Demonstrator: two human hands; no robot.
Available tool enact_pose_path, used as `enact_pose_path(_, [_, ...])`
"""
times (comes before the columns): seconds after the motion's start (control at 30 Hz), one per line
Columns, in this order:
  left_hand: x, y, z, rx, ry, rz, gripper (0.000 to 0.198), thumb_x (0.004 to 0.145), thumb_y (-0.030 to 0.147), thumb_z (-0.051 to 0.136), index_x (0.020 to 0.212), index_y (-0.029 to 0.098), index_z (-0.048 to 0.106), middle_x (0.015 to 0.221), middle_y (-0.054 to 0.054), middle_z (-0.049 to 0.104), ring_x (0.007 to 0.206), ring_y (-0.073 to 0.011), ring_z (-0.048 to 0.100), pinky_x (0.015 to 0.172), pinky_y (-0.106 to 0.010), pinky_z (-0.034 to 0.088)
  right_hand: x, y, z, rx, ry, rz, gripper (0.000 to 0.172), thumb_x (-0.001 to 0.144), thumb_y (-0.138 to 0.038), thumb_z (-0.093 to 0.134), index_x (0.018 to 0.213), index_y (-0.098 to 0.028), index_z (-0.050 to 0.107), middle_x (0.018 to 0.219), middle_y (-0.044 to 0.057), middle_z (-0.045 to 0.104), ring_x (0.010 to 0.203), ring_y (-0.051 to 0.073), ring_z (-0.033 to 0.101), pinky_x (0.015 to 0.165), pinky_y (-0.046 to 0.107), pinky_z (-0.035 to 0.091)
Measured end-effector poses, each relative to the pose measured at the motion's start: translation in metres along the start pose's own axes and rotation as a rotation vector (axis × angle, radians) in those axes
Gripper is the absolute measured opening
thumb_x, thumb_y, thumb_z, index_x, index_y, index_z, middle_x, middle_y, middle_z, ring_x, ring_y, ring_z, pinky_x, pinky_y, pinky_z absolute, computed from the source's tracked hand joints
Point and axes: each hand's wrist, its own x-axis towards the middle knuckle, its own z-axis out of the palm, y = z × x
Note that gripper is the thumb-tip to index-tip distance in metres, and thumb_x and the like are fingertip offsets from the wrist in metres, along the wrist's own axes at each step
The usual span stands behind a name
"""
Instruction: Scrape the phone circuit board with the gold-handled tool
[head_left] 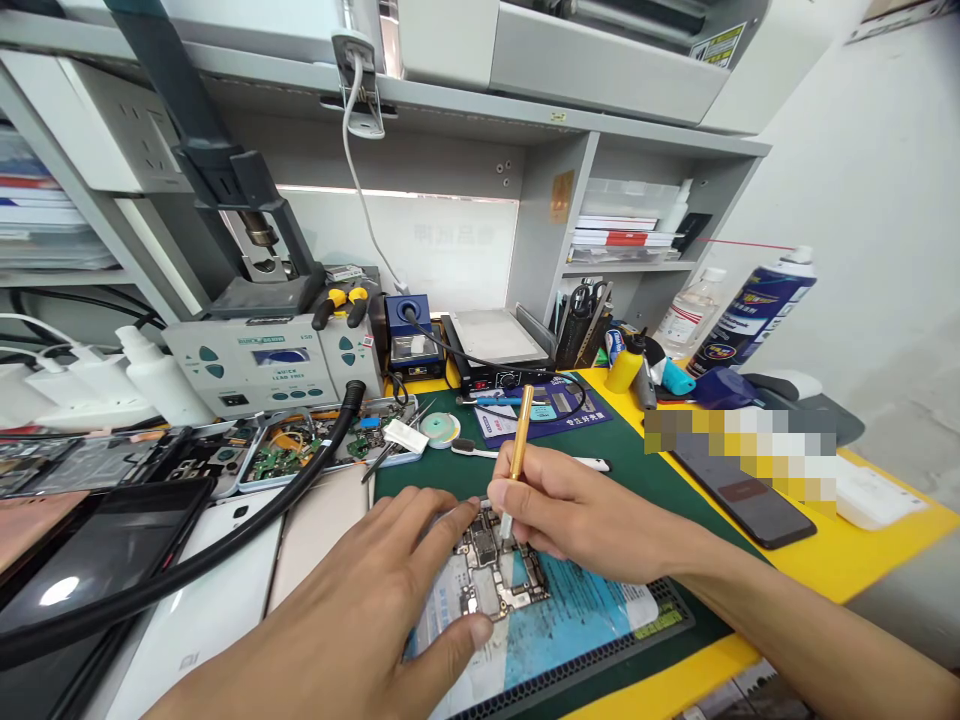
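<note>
A phone circuit board (pixel 525 590) lies on a blue and white sheet. My left hand (pixel 375 590) reaches in from the left, its index finger at the board's upper edge and its thumb by the lower left corner, bracing the board between them. In a pen-like grip, my right hand (pixel 551 495) is closed on a slim gold-handled tool (pixel 519 440). The tool slants down, and its pale, silvery tip is at the upper part of the board. The exact shape of that tip is hard to make out.
Behind the hands are a toothbrush (pixel 480 451) and tweezers (pixel 397 440). A thick black hose (pixel 300 478) arches across phones at left. A dark phone (pixel 739 485) lies at right. Further back are a hot-air station (pixel 247 365), a heating plate (pixel 499 335) and a spray can (pixel 754 315).
</note>
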Motion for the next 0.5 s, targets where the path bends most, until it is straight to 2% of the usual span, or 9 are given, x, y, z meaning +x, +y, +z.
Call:
enact_pose_path(0.27, [0.0046,0.0009,-0.0007,-0.007,-0.051,-0.024,0.059,0.097,0.048,0.047,0.152,0.032,0.033,0.144,-0.005,0.045,0.131,-0.0285,0.048,0.111,-0.049,0.045,-0.0006,0.0006,-0.0008,-0.013,0.017,-0.013,0.025,0.104,-0.041,0.048,0.091,-0.02,0.044,0.071,-0.005,0.048,0.054,0.007,0.041,0.048,0.019,0.033])
enact_pose_path(0.5, [0.0028,0.0009,-0.0005,-0.004,-0.025,-0.009,0.055,0.097,0.046,0.048,0.149,0.034,0.035,0.143,-0.004,0.045,0.13,-0.0275,0.049,0.109,-0.048,0.046,0.0007,0.0,0.0013,-0.039,0.029,-0.032,0.025,0.102,-0.041,0.053,0.091,-0.019,0.046,0.071,-0.005,0.05,0.052,0.007,0.039,0.048,0.02,0.032])
